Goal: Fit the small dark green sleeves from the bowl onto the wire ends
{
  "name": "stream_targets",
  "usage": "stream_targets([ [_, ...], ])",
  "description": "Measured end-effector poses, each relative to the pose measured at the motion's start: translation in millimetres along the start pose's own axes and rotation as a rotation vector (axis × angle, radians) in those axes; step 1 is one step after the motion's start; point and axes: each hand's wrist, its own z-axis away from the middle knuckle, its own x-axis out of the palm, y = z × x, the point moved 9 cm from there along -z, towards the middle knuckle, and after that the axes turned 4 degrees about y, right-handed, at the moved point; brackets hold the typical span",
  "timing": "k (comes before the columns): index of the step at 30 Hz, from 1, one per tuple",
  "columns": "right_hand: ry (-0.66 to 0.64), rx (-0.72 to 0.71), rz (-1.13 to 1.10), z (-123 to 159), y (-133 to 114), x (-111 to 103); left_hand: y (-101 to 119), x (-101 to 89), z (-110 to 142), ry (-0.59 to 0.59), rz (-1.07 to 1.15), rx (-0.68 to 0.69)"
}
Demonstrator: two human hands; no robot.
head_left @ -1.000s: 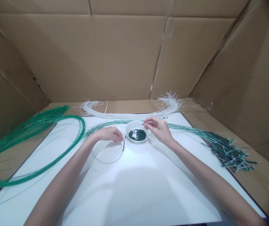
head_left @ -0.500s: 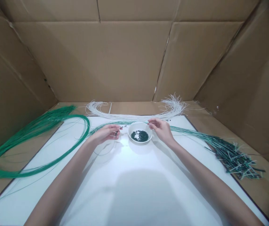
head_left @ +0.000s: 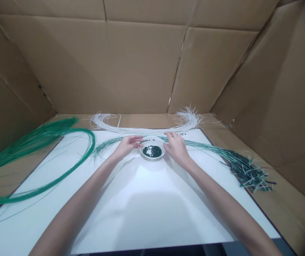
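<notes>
A white bowl [head_left: 152,157] with small dark green beads [head_left: 154,152] in it stands between my hands. At its left rim, my left hand [head_left: 129,145] is closed, thumb against fingers. From those fingertips a short row of dark beads on a thread [head_left: 147,140] reaches across the back of the bowl; the thread itself is barely visible. My right hand [head_left: 176,145] is at the right rim with thumb and forefinger apart, and I make out nothing in it. Whether the right thumb touches the rim is unclear.
Behind the bowl lie a bundle of white strands [head_left: 138,131] and green strands [head_left: 203,145] ending in dark beaded tips [head_left: 251,174] at right. A coil of green strands [head_left: 84,156] lies left. Cardboard walls [head_left: 136,71] enclose the white tabletop [head_left: 147,199].
My left hand has moved right, up to the bowl, and the beaded thread now crosses the bowl. My right hand's fingers have spread beside the rim. The view has shifted slightly.
</notes>
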Motion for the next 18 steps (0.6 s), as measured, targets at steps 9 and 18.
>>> stream_targets([
  [9,-0.105,-0.234,-0.546,-2,-59,28,15,-1.0,13,0.027,-0.158,0.226],
  [18,-0.029,-0.197,-0.541,-3,-56,23,23,6.4,20,0.044,-0.287,0.351],
])
